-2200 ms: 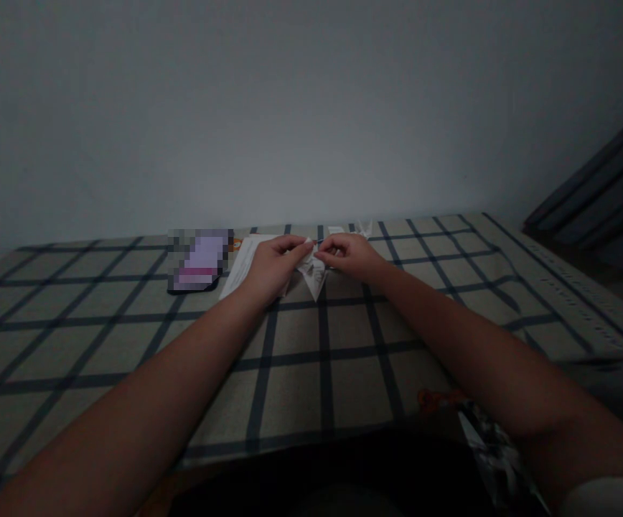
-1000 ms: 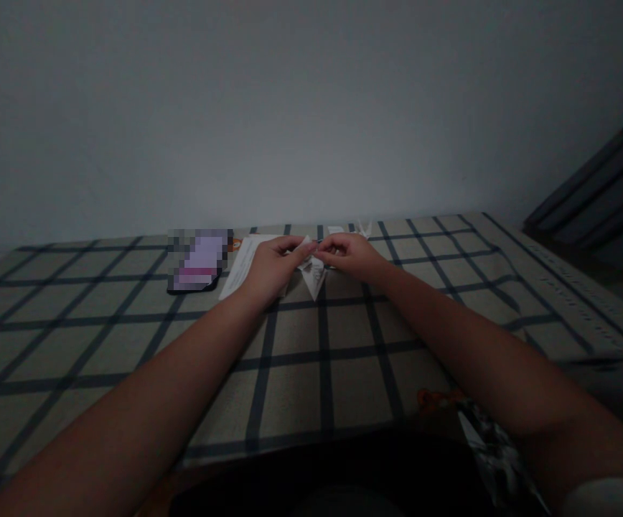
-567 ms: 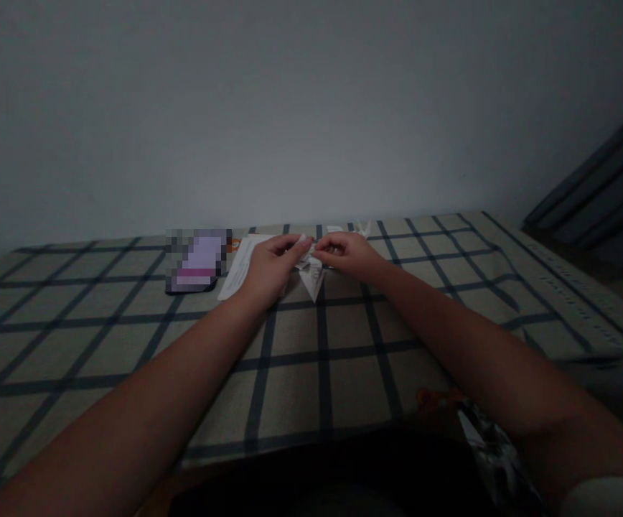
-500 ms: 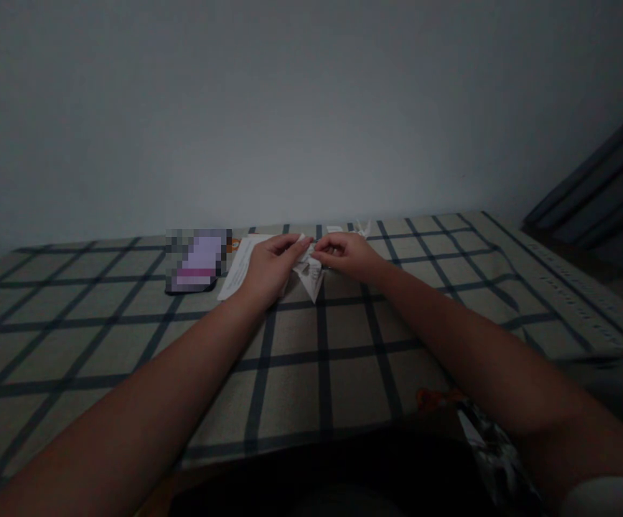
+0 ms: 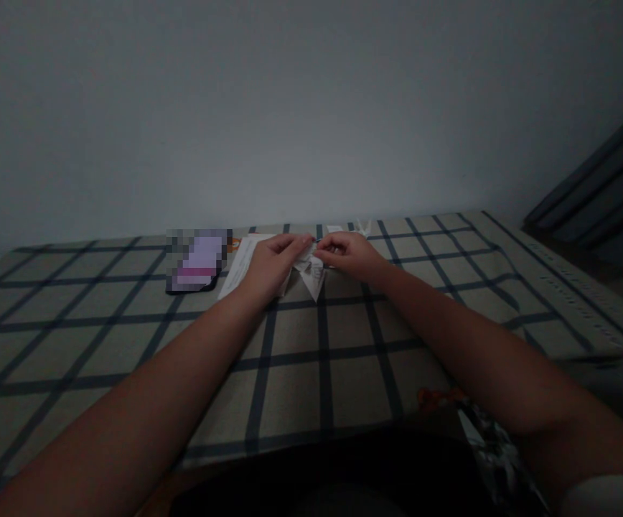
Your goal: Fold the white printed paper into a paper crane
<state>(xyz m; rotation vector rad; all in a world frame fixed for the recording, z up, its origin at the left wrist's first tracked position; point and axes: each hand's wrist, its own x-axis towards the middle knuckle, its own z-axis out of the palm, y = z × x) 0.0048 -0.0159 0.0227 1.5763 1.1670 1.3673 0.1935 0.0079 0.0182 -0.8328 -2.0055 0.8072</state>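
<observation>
Both my hands meet over a small folded paper piece (image 5: 313, 276), white with grey print, its point aimed toward me. My left hand (image 5: 271, 266) pinches its upper left part with thumb and fingers closed. From the right, my right hand (image 5: 350, 257) pinches its top edge, fingers curled. The paper hangs just above the checked cloth (image 5: 316, 373) that covers the surface. Under my left hand lies a white printed sheet (image 5: 239, 267).
A phone (image 5: 197, 260) with a blurred lit screen lies left of the sheet. A small white folded paper shape (image 5: 364, 228) stands near the wall behind my right hand. A dark slanted panel (image 5: 602, 194) rises at the far right.
My fingers shift slightly on the folded paper piece, reworking its top. Both arms stay in place.
</observation>
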